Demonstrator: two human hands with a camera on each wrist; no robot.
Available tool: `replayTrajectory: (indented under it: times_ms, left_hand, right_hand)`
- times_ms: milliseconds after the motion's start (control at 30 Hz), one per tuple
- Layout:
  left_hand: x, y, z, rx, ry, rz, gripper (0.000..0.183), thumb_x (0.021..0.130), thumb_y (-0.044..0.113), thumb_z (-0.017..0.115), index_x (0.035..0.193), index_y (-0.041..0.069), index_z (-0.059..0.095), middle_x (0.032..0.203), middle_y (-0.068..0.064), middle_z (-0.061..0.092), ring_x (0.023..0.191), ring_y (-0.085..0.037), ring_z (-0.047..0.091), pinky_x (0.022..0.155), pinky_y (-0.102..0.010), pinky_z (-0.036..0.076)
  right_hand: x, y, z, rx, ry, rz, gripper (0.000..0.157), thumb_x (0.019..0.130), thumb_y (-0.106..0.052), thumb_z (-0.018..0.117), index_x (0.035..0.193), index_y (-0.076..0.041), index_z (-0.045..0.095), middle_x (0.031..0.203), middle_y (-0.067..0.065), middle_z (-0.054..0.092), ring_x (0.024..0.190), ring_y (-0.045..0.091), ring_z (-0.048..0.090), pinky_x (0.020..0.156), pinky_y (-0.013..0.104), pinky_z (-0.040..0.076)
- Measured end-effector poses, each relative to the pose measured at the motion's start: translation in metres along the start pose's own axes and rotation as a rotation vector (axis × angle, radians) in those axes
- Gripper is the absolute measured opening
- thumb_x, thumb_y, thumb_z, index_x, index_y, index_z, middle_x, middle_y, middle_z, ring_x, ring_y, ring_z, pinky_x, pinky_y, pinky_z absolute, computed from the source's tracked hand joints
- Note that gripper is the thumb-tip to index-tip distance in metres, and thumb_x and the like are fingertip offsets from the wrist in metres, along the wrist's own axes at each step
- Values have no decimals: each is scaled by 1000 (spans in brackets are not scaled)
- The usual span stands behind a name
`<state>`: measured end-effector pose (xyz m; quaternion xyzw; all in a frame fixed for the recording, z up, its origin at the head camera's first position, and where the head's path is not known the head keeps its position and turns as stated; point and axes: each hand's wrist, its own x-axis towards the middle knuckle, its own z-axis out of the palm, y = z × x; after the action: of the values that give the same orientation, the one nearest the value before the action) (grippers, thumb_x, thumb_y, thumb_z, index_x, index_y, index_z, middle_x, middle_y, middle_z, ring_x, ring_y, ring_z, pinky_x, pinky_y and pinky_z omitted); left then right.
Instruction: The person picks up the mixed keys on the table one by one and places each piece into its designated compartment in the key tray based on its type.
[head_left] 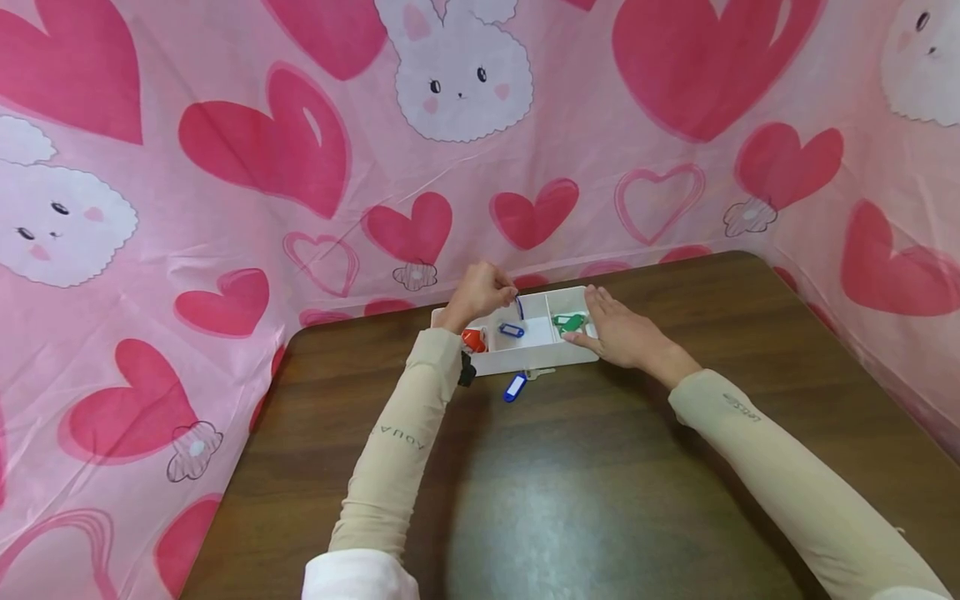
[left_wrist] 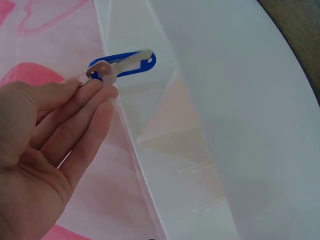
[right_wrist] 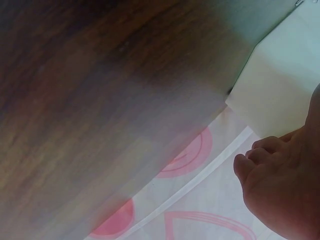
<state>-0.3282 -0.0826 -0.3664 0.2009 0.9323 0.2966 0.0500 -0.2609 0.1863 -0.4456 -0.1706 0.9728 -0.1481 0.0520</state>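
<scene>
My left hand (head_left: 480, 293) pinches the ring of a key (left_wrist: 131, 63) with a blue key tag (left_wrist: 148, 65), held over the middle of a white divided tray (head_left: 536, 358). Thumb and fingertips meet at the ring in the left wrist view, where tag and key stick out past them. Another blue key tag (head_left: 512, 331) lies in the tray's middle compartment. Against the tray's right end rests my right hand (head_left: 628, 337), fingers straight, thumb at the front corner. Green key tags (head_left: 572, 323) sit in the right compartment. Red key tags (head_left: 472, 340) are in the left one, partly hidden by my left arm.
A third blue key tag (head_left: 515, 387) with a key (head_left: 542, 373) lies on the brown wooden table (head_left: 600, 475), just before the tray. Something black (head_left: 467, 370) shows beside my left wrist. Behind the table hangs a pink cloth (head_left: 465, 175) with hearts and rabbits.
</scene>
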Motion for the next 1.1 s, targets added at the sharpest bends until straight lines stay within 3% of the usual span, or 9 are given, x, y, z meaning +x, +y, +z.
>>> replayTrajectory:
  times_ms: [433,633,1100]
  left_hand:
    - [-7,-5,3,31,-9,80,20,101,11,68,109,-1,81,98,-13,82,88,-23,76,82,-32,65]
    - [-15,-2,2,74,-15,135,21,102,14,69,113,1,81,107,-12,82,97,-24,78,89,-35,65]
    - [-37,3,2,155,1,201,19,100,14,70,113,3,81,108,-10,81,96,-22,75,92,-35,64]
  right_hand:
    - [1,1,0,6,-1,-5,113,97,-82,38,168,-1,5,177,21,6,166,40,7,130,60,22]
    - [1,0,1,13,-5,0,114,96,-83,38,168,-1,5,177,21,7,165,41,7,130,61,23]
    - [1,1,0,19,-14,4,113,96,-82,39,168,-2,5,177,21,8,165,41,8,129,62,22]
